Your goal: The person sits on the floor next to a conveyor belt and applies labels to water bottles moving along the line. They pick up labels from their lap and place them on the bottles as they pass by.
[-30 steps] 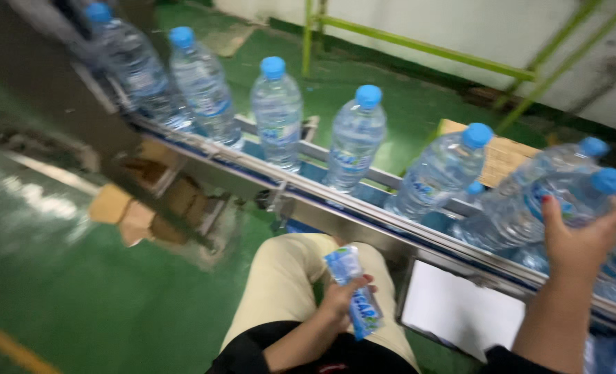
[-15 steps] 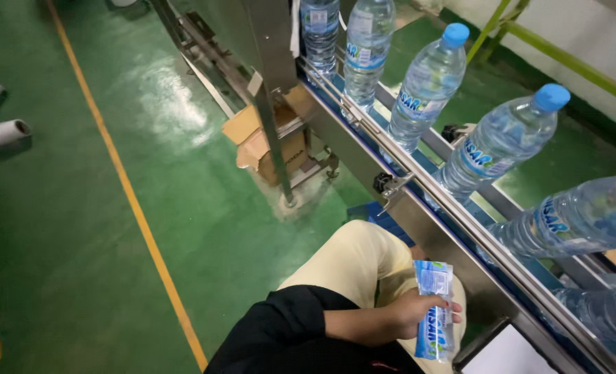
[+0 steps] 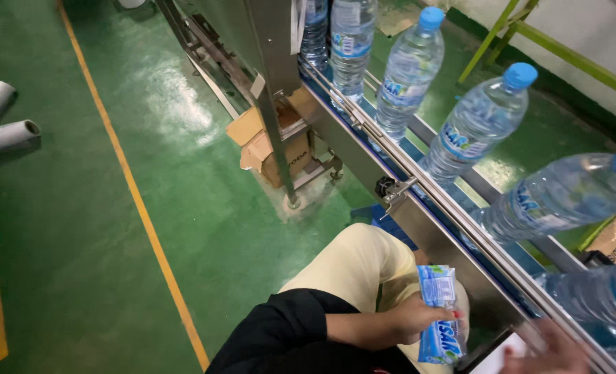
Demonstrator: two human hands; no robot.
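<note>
While water-filled bottles (image 3: 474,131) ride the conveyor (image 3: 418,208), the left hand (image 3: 408,320) grips a label stack (image 3: 439,315) — right hand (image 3: 554,353) blurred, grip unclear.

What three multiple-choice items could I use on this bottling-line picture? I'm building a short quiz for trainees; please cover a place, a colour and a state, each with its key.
1. Where does the stack of labels lie?
A. On the green floor
B. In the left hand, over the person's lap
C. On top of the cardboard box

2. What colour are the caps on the water bottles?
A. Blue
B. Red
C. White

3. How does the left hand stand?
A. Open and flat on the floor
B. Out of view
C. Closed around the stack of labels

Key:
1 B, the hand holds the stack above the pale trousers, beside the conveyor.
2 A, every cap that shows is blue.
3 C, its fingers wrap the stack's edge.
The right hand is blurred at the lower edge, so no item covers it.
</note>
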